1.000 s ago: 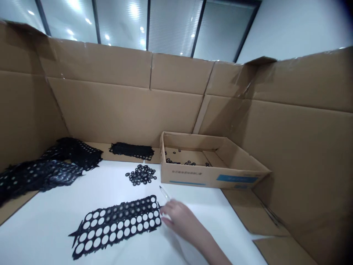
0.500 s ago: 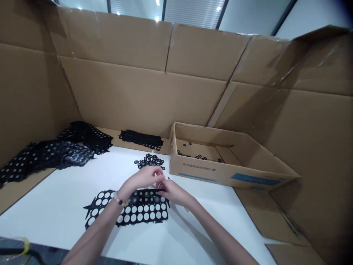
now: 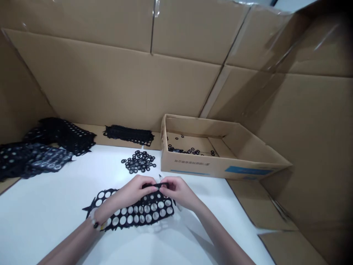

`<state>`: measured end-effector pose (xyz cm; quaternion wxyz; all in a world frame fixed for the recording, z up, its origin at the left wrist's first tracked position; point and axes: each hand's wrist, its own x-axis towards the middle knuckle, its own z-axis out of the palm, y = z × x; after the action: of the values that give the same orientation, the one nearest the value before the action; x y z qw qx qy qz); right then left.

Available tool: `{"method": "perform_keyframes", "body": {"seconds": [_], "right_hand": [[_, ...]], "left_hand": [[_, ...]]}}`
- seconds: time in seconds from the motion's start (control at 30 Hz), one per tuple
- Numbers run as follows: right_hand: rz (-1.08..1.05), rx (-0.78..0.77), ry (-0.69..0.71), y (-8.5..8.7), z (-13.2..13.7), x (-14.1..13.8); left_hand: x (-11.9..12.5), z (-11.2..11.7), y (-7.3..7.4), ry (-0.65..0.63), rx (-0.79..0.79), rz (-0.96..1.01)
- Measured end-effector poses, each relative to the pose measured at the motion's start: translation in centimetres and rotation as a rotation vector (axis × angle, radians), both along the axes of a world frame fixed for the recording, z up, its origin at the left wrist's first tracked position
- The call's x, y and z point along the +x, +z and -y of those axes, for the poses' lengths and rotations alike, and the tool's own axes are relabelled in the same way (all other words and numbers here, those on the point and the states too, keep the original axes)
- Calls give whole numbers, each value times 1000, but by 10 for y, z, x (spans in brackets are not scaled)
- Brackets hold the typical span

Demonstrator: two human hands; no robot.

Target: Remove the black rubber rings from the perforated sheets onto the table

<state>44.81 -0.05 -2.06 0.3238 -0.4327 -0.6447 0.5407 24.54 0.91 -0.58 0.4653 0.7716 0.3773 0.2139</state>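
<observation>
A black perforated sheet (image 3: 132, 209) full of round holes lies on the white table (image 3: 44, 213) in front of me. My left hand (image 3: 129, 194) rests on its upper right part, fingers curled and pinching its far edge. My right hand (image 3: 176, 189) meets it at the same spot, fingers closed on the sheet's edge, with a thin pointed tool (image 3: 160, 177) sticking up from the grip. A small pile of black rings (image 3: 139, 162) lies just beyond both hands.
An open shallow cardboard box (image 3: 220, 167) with some loose black rings stands at the right rear. Stacks of black perforated sheets lie at the left (image 3: 41, 151) and the back (image 3: 128, 134). Tall cardboard walls (image 3: 110, 88) surround the table.
My view has tilted down. My left hand came in from the left and joined the right hand at the sheet's far right edge; both now grip it there.
</observation>
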Motion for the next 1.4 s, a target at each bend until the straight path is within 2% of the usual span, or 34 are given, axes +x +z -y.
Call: {"method": "perform_keyframes", "body": {"seconds": [0.1, 0.23, 0.43, 0.5, 0.6, 0.7, 0.77, 0.83, 0.9, 1.0, 1.07, 1.23, 1.4], "right_hand": [[-12, -35, 12, 4, 4, 3], [-97, -165, 29, 8, 5, 5], [-83, -194, -20, 6, 6, 3], [-24, -169, -28, 2, 7, 2], [100, -51, -81, -3, 8, 1], [182, 44, -112, -4, 9, -1], [198, 83, -124, -2, 10, -2], [189, 98, -120, 1, 11, -2], [179, 104, -113, 3, 12, -3], [194, 141, -121, 4, 12, -3], [209, 170, -124, 5, 12, -3], [276, 213, -101, 5, 15, -6], [325, 242, -81, -1, 18, -12]], "left_hand": [[2, 0, -4, 52, -109, 76], [3, -1, -11, 10, -250, 265], [8, 4, -18, 68, -449, 413], [9, 5, -24, 52, -507, 443], [9, 5, -36, 47, -545, 463], [7, 4, -46, 111, -582, 456], [5, 3, -47, 139, -577, 433], [5, 2, -43, 102, -484, 355], [7, 2, -37, 71, -282, 229], [10, 3, -30, 212, 125, 85], [10, 5, -28, 270, 335, -14], [13, 14, -30, 107, 554, -211], [18, 20, -39, 132, 747, -248]]}}
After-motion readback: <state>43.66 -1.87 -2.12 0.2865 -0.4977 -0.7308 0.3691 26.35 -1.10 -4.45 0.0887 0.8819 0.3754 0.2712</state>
